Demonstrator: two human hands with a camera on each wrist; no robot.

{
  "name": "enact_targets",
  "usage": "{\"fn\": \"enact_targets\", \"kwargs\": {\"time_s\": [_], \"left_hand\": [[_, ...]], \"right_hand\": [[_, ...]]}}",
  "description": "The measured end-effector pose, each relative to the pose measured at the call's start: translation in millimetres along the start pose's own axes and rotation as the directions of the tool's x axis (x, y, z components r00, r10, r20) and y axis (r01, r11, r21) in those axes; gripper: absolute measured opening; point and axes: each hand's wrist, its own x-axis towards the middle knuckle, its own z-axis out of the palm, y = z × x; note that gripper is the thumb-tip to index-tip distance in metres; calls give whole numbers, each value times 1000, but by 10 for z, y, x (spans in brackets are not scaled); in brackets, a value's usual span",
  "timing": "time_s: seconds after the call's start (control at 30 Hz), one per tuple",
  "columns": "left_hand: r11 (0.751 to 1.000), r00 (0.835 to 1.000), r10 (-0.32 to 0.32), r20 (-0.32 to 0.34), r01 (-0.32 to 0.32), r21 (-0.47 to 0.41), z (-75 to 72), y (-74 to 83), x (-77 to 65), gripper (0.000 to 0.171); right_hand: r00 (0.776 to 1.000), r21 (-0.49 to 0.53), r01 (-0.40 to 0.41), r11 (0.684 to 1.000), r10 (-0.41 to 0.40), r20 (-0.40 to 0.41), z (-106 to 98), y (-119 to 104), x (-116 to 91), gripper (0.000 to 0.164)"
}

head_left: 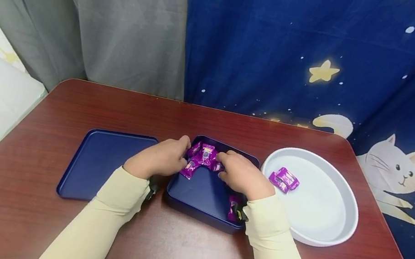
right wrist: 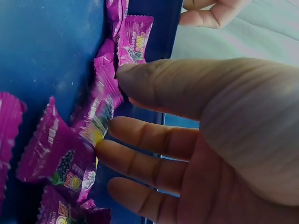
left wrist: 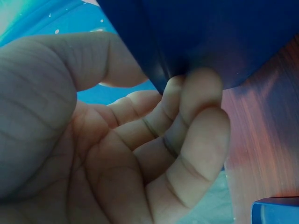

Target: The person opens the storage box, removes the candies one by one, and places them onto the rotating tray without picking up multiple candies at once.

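1. Purple-wrapped candies (head_left: 207, 155) in a blue box (head_left: 200, 193) are touched by the right hand (head_left: 243, 175); its fingers (right wrist: 140, 163) are extended against a wrapper, slightly spread, with the thumb parted from them.
2. The box's left side is held by the left hand (head_left: 163, 156), the wall being pinched between thumb and curled fingers.
3. Several candies are bunched by the box's far side; a lone candy (head_left: 233, 208) is seen at the near right corner, partly covered by the right wrist.
4. To the right, two candies (head_left: 285, 180) are laid side by side, touching, in a white tray (head_left: 321, 214).
5. To the left, a blue lid (head_left: 105, 167) is laid flat.
6. Everything is borne by a reddish-brown table (head_left: 177, 254), backed by a gray curtain (head_left: 127, 18) and a star-patterned blue curtain (head_left: 256, 41).
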Motion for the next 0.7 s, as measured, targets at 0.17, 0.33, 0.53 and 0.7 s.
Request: {"fn": "enact_targets", "kwargs": {"time_s": [0.17, 0.33, 0.53, 0.7], "left_hand": [[1000, 1000, 1, -3, -1, 4, -4, 9, -7, 33], [1000, 1000, 2, -1, -2, 2, -5, 9, 0, 34], [1000, 1000, 4, -4, -4, 2, -8, 15, -8, 34], [1000, 1000, 0, -4, 0, 5, -7, 15, -11, 34]], "right_hand": [[1000, -13, 21, 1000, -21, 13, 23, -8, 11, 36], [999, -22, 23, 999, -23, 28, 43, -17, 18, 31], [999, -9, 40, 999, -40, 29, 69, -27, 42, 21], [998, -13, 52, 999, -52, 26, 94, -39, 58, 14]]}}
